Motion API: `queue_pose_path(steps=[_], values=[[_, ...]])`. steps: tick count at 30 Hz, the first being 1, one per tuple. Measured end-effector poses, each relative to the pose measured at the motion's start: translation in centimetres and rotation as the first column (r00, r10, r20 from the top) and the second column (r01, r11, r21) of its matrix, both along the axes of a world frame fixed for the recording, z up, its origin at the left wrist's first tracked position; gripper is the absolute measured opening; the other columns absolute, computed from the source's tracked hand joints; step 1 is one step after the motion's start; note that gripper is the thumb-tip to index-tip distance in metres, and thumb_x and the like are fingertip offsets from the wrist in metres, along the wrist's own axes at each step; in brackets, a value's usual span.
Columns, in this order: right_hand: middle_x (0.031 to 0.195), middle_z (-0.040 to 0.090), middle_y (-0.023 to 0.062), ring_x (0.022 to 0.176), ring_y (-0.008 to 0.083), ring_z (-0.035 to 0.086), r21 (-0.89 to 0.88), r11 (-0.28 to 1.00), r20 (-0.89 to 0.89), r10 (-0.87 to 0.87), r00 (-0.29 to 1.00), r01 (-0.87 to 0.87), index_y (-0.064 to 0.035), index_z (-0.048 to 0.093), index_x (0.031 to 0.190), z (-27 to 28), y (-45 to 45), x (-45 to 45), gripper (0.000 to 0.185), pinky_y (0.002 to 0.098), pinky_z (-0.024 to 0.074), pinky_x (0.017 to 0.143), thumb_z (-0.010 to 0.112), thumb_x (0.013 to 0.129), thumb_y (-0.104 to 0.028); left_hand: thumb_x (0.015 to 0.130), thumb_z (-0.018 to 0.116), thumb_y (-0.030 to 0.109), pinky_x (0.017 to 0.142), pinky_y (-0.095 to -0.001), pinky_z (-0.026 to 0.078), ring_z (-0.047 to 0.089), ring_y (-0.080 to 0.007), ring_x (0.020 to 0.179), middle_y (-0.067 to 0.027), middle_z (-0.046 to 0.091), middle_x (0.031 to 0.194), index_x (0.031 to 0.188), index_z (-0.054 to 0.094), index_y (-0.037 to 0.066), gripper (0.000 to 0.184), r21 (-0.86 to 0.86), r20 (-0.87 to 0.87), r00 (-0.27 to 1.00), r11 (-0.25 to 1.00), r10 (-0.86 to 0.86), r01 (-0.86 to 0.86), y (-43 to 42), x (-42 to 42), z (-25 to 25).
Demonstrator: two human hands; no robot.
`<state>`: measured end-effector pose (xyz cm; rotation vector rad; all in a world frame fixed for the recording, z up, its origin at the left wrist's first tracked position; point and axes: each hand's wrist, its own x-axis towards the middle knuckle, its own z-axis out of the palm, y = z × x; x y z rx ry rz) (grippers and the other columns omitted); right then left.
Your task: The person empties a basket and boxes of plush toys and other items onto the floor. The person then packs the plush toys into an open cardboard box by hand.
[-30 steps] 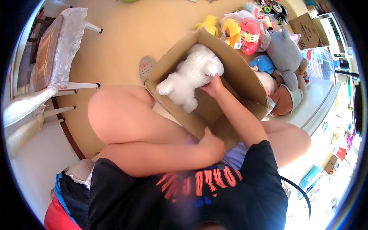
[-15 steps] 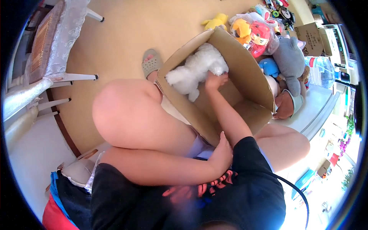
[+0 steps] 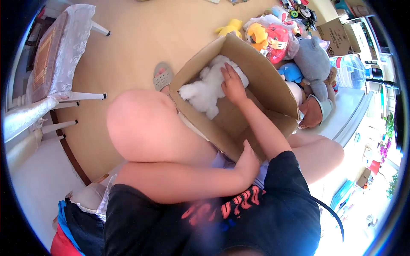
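Note:
An open cardboard box rests tilted between my legs, its opening facing up toward me. Inside lies a fluffy white plush toy, against the far left wall. My right hand reaches into the box and lies on the plush, fingers stretched out and fairly flat over its fur. At the box's near edge, my left hand grips the cardboard; one digit points up along the rim and the other fingers are mostly hidden.
Beyond the box sit a yellow plush, bagged plush toys, a grey plush and a blue plush. A clear water bottle stands at the right. On the left is a chair with a lace cover.
My right hand has slid up and left over the plush, and its fingers have straightened. The view has shifted slightly. My left hand stays at the box's near edge.

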<state>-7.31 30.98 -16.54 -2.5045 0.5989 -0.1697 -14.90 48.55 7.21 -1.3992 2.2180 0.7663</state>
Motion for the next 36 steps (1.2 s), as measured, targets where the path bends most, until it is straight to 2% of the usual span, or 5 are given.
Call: queue_pose_path(steps=[10, 13, 18, 30, 36], values=[[0.149, 0.042, 0.016, 0.128, 0.0302, 0.051, -0.481, 0.771, 0.04, 0.494, 0.869, -0.417, -0.0027, 0.061, 0.119, 23.3, -4.1, -5.5, 0.039, 0.0414, 0.0469, 0.104, 0.061, 0.08, -0.006, 0.087, 0.056, 0.016, 0.099, -0.0506, 0.039, 0.066, -0.0264, 0.092, -0.008, 0.072, 0.092, 0.101, 0.071, 0.005, 0.024, -0.168, -0.2, 0.979, 0.983, 0.046, -0.08, 0.2, 0.6, -1.9], [0.128, 0.062, 0.0118, 0.111, 0.0313, 0.062, -0.559, 0.81, 0.215, 0.346, 0.913, -0.175, -0.0053, 0.062, 0.117, 25.9, -10.3, -10.4, 0.039, 0.0405, 0.0528, 0.093, 0.064, 0.078, -0.005, 0.079, 0.061, 0.015, 0.085, -0.0455, 0.042, 0.065, -0.0257, 0.082, -0.0063, 0.07, 0.082, 0.08, 0.074, 0.01, 0.014, -0.139, -0.225, 0.973, 0.987, 0.046, -0.078, 0.1, 0.6, -4.2], [0.105, 0.069, 0.0205, 0.102, 0.0392, 0.064, -0.264, 0.825, 0.059, -0.503, 0.862, 0.5, -0.0027, 0.065, 0.114, 20.4, -22.1, -23.6, 0.03, 0.0449, 0.0496, 0.092, 0.058, 0.092, -0.022, 0.081, 0.061, 0.016, 0.079, -0.0489, 0.044, 0.07, -0.0263, 0.083, -0.0078, 0.073, 0.084, 0.086, 0.076, 0.012, 0.016, 0.115, -0.188, 0.981, 0.993, 0.036, -0.014, -1.6, 0.3, -2.9], [0.102, 0.068, 0.025, 0.097, 0.0428, 0.065, 0.346, 0.931, -0.308, -0.003, 0.951, 0.115, -0.0038, 0.059, 0.121, 21.1, -13.7, -16.6, 0.04, 0.0497, 0.0506, 0.088, 0.053, 0.098, -0.035, 0.085, 0.057, 0.016, 0.05, -0.047, 0.053, 0.066, -0.0338, 0.055, -0.0123, 0.065, 0.061, 0.085, 0.066, 0.003, 0.016, -0.103, -0.525, 0.842, 0.992, -0.122, 0.08, -0.6, -0.7, -7.3], [0.084, 0.067, 0.0234, 0.083, 0.0428, 0.065, 0.061, 0.998, -0.344, 0.02, 0.939, 0.001, -0.0032, 0.055, 0.107, 16.1, -11.5, -14.8, 0.018, 0.0516, 0.0499, 0.076, 0.054, 0.094, -0.016, 0.087, 0.055, 0.016, 0.04, -0.0453, 0.047, 0.064, -0.0305, 0.049, -0.0113, 0.062, 0.058, 0.098, 0.063, 0.0, 0.022, -0.136, -0.484, 0.856, 0.982, -0.183, 0.132, -1.3, 0.0, -7.7]])
